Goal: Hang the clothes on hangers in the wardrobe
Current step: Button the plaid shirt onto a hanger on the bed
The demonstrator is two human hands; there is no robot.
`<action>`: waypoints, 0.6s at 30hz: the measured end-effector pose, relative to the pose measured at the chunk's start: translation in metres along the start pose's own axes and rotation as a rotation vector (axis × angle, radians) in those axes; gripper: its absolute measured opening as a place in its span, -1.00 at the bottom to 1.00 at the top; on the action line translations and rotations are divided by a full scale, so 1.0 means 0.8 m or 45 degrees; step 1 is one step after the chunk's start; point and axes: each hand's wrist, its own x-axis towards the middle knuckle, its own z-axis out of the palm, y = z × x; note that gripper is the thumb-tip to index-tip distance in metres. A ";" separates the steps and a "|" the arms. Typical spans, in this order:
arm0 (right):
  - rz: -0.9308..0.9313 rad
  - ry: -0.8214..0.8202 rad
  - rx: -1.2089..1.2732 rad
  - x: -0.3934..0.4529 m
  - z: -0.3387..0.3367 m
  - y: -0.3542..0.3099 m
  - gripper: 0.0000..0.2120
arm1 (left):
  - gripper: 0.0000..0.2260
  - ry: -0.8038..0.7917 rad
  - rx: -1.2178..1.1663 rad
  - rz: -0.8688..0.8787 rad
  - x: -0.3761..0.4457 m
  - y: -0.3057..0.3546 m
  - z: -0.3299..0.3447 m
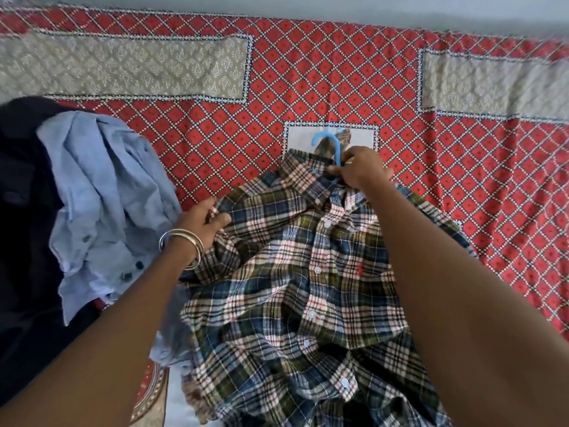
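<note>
A plaid button-up shirt lies face up on the bed. A blue plastic hanger sits inside its collar, with only the hook and neck showing. My right hand pinches the hanger's neck at the collar. My left hand, with bangles at the wrist, grips the shirt's left shoulder edge. The rest of the hanger is hidden under the fabric.
A crumpled light blue shirt lies at the left on top of a dark garment. The bed is covered with a red diamond-patterned spread with beige panels. A pale wall runs along the far edge.
</note>
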 end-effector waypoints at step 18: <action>-0.624 0.311 0.573 -0.130 -0.112 0.003 -0.80 | -0.18 -0.043 0.347 0.180 -0.038 0.109 -0.041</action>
